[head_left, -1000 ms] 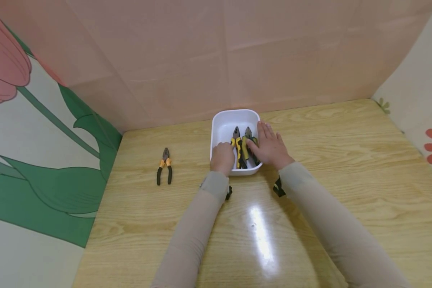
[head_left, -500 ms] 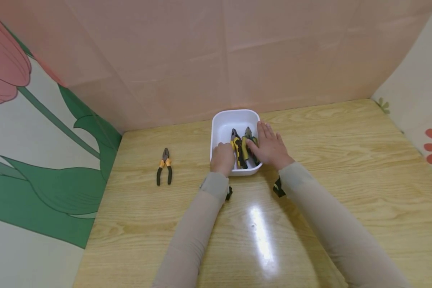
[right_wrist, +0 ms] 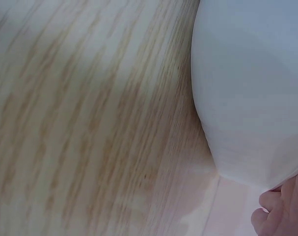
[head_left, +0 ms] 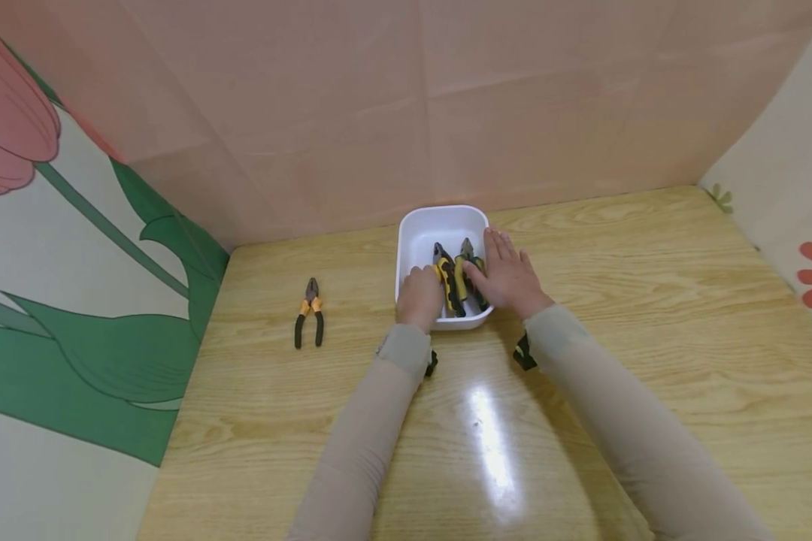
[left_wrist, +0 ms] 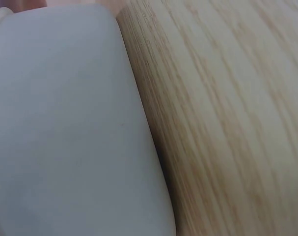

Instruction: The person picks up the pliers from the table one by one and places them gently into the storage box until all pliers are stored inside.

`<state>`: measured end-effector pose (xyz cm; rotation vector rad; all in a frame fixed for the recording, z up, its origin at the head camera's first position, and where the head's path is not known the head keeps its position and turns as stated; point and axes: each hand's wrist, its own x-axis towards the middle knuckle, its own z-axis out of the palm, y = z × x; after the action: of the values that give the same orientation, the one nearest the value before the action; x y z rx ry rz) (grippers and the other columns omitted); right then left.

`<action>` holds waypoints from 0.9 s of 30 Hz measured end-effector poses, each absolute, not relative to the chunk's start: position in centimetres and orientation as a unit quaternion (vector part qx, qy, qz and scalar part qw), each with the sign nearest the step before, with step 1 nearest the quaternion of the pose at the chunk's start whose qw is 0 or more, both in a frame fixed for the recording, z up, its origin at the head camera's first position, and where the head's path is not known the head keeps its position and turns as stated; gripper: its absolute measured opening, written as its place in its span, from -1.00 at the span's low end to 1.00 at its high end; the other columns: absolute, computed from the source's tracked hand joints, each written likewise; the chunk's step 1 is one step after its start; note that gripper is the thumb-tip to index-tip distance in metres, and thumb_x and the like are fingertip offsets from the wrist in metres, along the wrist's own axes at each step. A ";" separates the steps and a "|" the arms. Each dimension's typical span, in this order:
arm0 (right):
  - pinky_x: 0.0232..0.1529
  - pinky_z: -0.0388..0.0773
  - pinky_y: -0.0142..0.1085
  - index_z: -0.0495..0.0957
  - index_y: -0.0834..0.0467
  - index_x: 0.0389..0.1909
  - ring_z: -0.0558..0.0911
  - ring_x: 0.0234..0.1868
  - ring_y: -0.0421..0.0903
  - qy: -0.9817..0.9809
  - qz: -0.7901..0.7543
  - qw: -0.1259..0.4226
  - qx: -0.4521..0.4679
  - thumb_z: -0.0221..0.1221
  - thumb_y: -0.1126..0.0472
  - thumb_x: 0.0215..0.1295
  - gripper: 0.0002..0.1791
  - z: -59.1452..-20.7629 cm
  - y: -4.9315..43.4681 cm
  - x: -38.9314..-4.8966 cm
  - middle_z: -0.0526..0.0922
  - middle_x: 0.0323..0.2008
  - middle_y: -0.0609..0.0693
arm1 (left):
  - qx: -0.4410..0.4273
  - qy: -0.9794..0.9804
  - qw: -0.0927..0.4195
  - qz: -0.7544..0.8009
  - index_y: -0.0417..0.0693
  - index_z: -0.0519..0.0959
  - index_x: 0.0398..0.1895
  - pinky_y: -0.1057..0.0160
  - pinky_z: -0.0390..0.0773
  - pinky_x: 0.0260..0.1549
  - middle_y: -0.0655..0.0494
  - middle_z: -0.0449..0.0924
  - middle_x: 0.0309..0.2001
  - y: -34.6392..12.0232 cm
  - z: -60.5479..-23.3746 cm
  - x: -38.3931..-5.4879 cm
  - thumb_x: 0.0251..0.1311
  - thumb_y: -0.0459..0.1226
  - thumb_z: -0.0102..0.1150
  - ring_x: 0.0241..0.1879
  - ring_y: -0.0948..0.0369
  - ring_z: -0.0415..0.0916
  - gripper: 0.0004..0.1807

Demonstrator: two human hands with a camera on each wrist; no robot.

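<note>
A white plastic bin (head_left: 440, 218) holds two pairs of pliers. My left hand (head_left: 419, 297) reaches over its near left part with fingers bent down, at the handle of the yellow-and-black pliers (head_left: 450, 282); the fingertips are hidden. Beside these lie the green-handled pliers (head_left: 470, 270). My right hand (head_left: 507, 278) rests along the right rim, its fingers straight and the thumb reaching inward over the green handles. In the right wrist view, fingers (right_wrist: 281, 211) show at the bin wall (right_wrist: 252, 98). The left wrist view is mostly bin wall (left_wrist: 70, 123).
Orange-and-black pliers (head_left: 310, 312) lie on the wooden table (head_left: 257, 421), left of the bin. A pinkish sheet (head_left: 311, 135) hangs behind the table's back edge. Painted walls (head_left: 88, 315) stand at both sides.
The yellow-and-black pliers have turned, their head swinging left, and their handles have come closer together. Both hands have stayed almost in place.
</note>
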<state>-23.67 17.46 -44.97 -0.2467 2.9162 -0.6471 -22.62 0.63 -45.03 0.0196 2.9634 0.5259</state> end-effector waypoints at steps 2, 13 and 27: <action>0.53 -0.33 0.25 -0.44 0.27 0.59 -0.33 0.61 0.19 0.970 -0.217 0.073 -0.081 -0.31 -0.29 0.57 -0.05 -45.0 17.5 -23.7 -0.34 0.62 0.23 | 0.004 0.982 0.065 0.176 -0.19 0.58 0.09 0.11 0.62 0.01 -0.10 0.57 -0.02 0.7 -45.0 -22.6 0.57 -0.21 -0.13 -0.07 0.07 0.56 -0.67; 0.53 -0.31 0.26 -0.42 0.29 0.59 -0.29 0.61 0.22 0.971 -0.215 0.073 -0.080 -0.29 -0.28 0.58 -0.05 -44.7 17.4 -23.6 -0.31 0.61 0.26 | -0.003 0.983 0.057 0.177 -0.20 0.46 0.29 0.14 0.64 -0.03 -0.11 0.56 0.02 0.8 -45.0 -22.9 0.56 -0.23 -0.16 -0.07 0.09 0.57 -0.61; 0.53 -0.29 0.26 -0.41 0.31 0.59 -0.27 0.61 0.21 0.971 -0.215 0.066 -0.084 -0.29 -0.26 0.58 -0.06 -44.7 17.3 -23.4 -0.26 0.61 0.29 | 0.022 0.980 -0.005 0.200 -0.20 0.46 0.27 0.17 0.66 -0.06 -0.09 0.56 0.01 0.6 -45.3 -22.9 0.53 -0.21 -0.07 -0.06 0.11 0.57 -0.62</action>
<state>-23.43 17.32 -44.73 -0.2528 2.9288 -0.6472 -22.87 0.63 -45.34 0.0697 3.0871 0.6299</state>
